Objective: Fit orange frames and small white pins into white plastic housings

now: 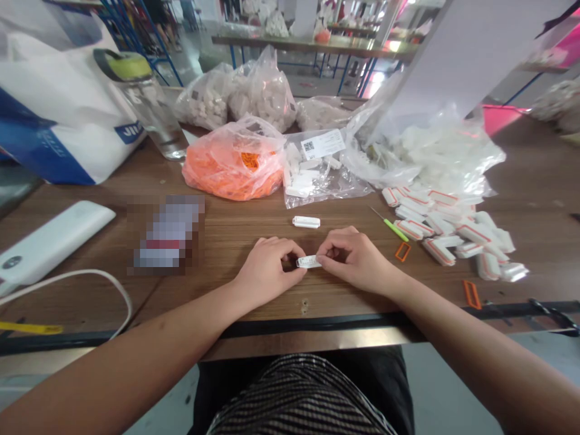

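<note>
Between my two hands, just above the wooden table near its front edge, is a small white oblong plastic part [308, 261]. My left hand [272, 264] has thumb and forefinger closed at its left end. The thumb and fingers of my right hand [348, 260] pinch its right end. A similar white plastic piece [306, 222] lies on the table just beyond my hands. To the right of my right hand are a thin tool with a green handle [396, 229] and an orange rectangular frame [402, 251].
White pieces with orange rims [446, 226] are heaped at the right, near another orange frame [472, 294]. Behind stand a bag of orange parts [233, 163] and a clear bag of white parts [312, 172]. At left are a bottle [154, 115], a white device [54, 241] and a cable [124, 290].
</note>
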`<state>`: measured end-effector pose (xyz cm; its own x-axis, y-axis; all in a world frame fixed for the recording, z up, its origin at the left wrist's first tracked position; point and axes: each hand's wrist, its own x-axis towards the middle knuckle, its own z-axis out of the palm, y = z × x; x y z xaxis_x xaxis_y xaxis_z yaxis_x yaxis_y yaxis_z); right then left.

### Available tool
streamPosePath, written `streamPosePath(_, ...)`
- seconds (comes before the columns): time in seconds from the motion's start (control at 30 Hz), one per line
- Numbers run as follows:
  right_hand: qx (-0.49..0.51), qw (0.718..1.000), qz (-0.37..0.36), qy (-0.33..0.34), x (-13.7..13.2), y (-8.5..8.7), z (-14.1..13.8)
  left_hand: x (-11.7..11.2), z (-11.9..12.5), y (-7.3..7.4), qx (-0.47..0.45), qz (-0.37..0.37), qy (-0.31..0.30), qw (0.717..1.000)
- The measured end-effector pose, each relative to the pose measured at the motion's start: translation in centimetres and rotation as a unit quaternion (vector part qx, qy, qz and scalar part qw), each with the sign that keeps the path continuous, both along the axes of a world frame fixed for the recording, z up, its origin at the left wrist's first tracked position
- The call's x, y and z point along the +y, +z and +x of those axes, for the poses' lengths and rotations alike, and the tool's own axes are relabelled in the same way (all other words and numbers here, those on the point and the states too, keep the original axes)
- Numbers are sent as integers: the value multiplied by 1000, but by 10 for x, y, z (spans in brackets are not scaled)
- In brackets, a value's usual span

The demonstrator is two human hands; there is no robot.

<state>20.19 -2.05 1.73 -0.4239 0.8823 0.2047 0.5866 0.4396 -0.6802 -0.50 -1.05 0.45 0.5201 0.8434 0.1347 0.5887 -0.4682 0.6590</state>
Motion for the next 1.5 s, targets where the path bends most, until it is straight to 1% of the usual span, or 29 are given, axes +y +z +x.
streamPosePath(0.13, -10, 1000, 13, -13, -3, -1, -2, 0, -1, -1, -4, 4, -3, 1000)
streamPosePath(0.23, -21, 999, 33, -9, -3, 0, -1, 0, -1, -2, -4, 3, -4, 1000)
streamPosePath(0.5, -85, 994, 72, 21, -3, 10, 3, 0, 0, -1, -8, -1, 1, 1000)
streamPosePath(0.7, -79, 992, 98, 17, -4, 12, 4, 0, -1, -3, -14, 1, 0, 1000)
streamPosePath(0.8, -92, 985, 140, 32, -5, 12, 2, -1, -1, -3, -14, -4, 1, 1000)
streamPosePath(0.9, -143, 971, 183, 49, -8, 13, -3, -1, 0, -2, -13, -4, 1, 1000)
streamPosePath(1.0, -183, 961, 199, 59, -12, 15, -5, 0, 0, -1, -8, -9, 7, 1000)
streamPosePath(1.07, -165, 968, 181, 49, -14, 19, 0, 0, 1, 0, -5, -14, 9, 1000)
streamPosePath(1.1, -144, 975, 165, 28, -15, 21, 6, 0, 1, 1, -4, -14, 10, 1000)
streamPosePath(1.17, -102, 986, 121, -42, -16, 26, 24, 0, 1, 1, 1, -13, 10, 1000)
streamPosePath(1.2, -100, 987, 91, -87, -16, 27, 36, 0, 1, 1, 4, -12, 11, 1000)
streamPosePath(1.27, -145, 977, 18, -154, -16, 29, 61, 0, 1, 1, 8, -9, 12, 1000)
streamPosePath(1.3, -181, 965, -20, -188, -16, 29, 72, 0, 1, 1, 10, -7, 11, 1000)
streamPosePath(1.33, -208, 955, -53, -207, -17, 28, 82, 0, 1, 1, 11, -4, 8, 1000)
streamPosePath(1.4, -235, 940, -102, -223, -20, 25, 96, 0, 1, 1, 14, 3, 0, 1000)
streamPosePath(1.5, -226, 938, -123, -231, -24, 20, 102, 1, 1, 1, 20, 9, -6, 1000)
